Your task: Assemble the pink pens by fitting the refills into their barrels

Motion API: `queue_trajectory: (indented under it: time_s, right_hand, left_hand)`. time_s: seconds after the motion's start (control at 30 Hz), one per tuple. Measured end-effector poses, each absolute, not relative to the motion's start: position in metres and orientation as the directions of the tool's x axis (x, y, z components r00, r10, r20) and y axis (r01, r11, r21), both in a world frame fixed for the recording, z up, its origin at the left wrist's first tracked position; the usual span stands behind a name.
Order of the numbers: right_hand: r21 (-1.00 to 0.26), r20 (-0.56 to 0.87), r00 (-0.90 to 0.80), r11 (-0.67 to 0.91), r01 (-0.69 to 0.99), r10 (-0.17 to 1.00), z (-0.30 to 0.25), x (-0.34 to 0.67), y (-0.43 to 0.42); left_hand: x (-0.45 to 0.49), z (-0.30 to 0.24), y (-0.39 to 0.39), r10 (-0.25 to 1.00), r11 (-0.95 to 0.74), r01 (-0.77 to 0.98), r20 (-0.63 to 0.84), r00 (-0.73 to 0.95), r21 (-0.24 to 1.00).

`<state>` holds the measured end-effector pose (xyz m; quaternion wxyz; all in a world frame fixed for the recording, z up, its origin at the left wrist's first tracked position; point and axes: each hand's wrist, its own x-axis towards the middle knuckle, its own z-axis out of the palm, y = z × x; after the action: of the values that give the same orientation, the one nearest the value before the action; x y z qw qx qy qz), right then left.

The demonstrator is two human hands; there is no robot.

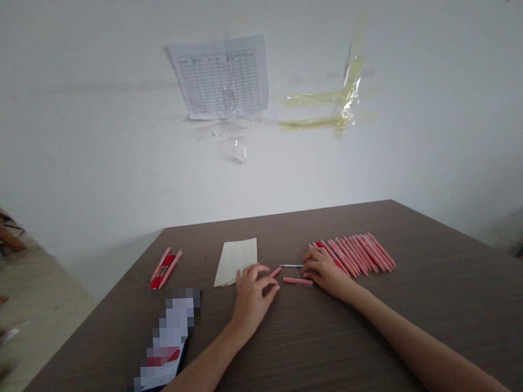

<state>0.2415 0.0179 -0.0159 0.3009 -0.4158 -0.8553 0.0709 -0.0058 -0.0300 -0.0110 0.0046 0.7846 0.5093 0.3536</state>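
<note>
My left hand (254, 297) is low over the table with its fingers curled round a short pink pen barrel (274, 272), partly hidden by the fingers. A thin, pale pen refill (291, 266) runs from the barrel's end to the fingertips of my right hand (324, 268), which are closed on it. Between the hands, a second pink pen barrel (297, 281) lies on the table, its right end near my right fingers. Just behind my right hand is a row of pink pens (359, 254), with a few redder ones partly covered.
A cream paper booklet (237, 260) lies beyond my left hand. Farther left is a small group of pink and red pens (165, 268). A blurred, dark-edged packet (168, 344) lies near my left forearm. The brown table (294, 350) meets a wall with a taped printed sheet (221, 76).
</note>
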Motion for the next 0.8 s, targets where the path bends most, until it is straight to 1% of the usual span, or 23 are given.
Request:
queue_trajectory:
  time_s: [0.2, 0.53, 0.67, 0.8]
  right_hand:
    - [-0.397, 0.456, -0.453, 0.63, 0.667, 0.766, -0.015, 0.243, 0.019]
    - [-0.419, 0.559, -0.422, 0.683, 0.599, 0.714, -0.015, 0.245, 0.02]
    - [-0.455, 0.546, -0.422, 0.679, 0.576, 0.724, -0.013, 0.238, 0.015]
    - [-0.456, 0.531, -0.455, 0.694, 0.558, 0.715, -0.012, 0.232, 0.01]
  left_hand:
    - [-0.005, -0.01, -0.03, 0.792, -0.489, 0.792, 0.568, 0.226, 0.367]
    - [-0.007, -0.013, -0.028, 0.778, -0.503, 0.792, 0.581, 0.239, 0.347]
    - [-0.007, -0.013, -0.027, 0.766, -0.514, 0.788, 0.596, 0.242, 0.34]
    - [-0.004, -0.011, -0.029, 0.76, -0.523, 0.778, 0.603, 0.242, 0.347]
